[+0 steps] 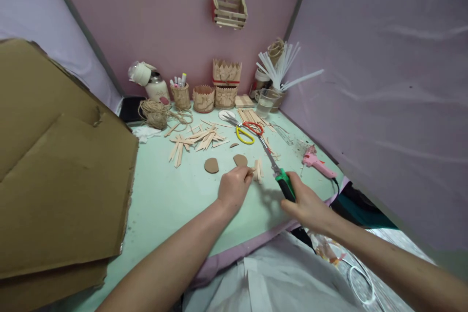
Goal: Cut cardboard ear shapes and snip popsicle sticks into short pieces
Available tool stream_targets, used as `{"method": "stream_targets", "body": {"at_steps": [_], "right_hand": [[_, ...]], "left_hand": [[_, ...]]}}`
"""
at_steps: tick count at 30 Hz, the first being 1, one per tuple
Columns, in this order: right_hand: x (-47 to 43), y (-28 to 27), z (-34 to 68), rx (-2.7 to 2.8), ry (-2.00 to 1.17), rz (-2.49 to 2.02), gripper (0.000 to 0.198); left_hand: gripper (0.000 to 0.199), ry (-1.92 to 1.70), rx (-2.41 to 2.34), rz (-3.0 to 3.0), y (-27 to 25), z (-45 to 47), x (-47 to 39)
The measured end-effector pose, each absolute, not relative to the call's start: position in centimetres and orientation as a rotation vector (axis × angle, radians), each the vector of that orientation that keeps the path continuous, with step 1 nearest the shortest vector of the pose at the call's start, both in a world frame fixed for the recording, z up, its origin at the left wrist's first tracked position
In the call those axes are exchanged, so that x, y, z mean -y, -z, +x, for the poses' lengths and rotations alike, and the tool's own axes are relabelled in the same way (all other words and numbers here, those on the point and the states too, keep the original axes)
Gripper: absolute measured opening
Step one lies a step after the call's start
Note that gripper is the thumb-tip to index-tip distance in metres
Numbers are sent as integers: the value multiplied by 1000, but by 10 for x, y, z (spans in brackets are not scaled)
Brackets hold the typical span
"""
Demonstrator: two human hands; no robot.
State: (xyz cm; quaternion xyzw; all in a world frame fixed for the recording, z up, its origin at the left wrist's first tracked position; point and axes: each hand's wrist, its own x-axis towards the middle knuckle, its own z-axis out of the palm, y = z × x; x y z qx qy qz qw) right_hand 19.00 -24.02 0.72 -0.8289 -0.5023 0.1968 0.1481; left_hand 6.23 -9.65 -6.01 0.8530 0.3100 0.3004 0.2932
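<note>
My right hand (305,202) is wrapped round the green-and-black handle of a long, narrow metal tool (270,158). Its shaft points away from me across the table; I cannot make out its exact kind. Low over the table, my left hand (236,185) is closed, thumb and finger pinching the end of a small wooden stick piece (252,169). Short stick pieces (259,170) lie just right of those fingertips. A cut cardboard disc (240,160) sits just beyond the left hand, and another cardboard disc (211,165) lies to its left.
Scissors (245,132) with red and yellow handles lie ahead, beside scattered pointed sticks (204,137). At right is a pink glue gun (318,163). Twine (155,113), wooden cups (204,99) and a water cup (266,103) line the back. Large cardboard (66,170) stands at left.
</note>
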Motion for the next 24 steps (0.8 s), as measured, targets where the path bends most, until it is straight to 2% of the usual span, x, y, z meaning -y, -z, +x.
{"method": "stream_targets", "body": {"at_steps": [5, 12, 18, 24], "right_hand": [[213, 3, 225, 1344, -352, -2509, 34], [171, 36, 254, 1279, -18, -2595, 62], [169, 39, 249, 1532, 12, -2355, 71], [173, 32, 228, 1891, -228, -2043, 80]], "left_hand": [[18, -864, -854, 2194, 58, 60, 93], [19, -805, -919, 1948, 54, 55, 80], [15, -725, -943, 1722, 46, 53, 79], [17, -653, -908, 1571, 42, 54, 79]]}}
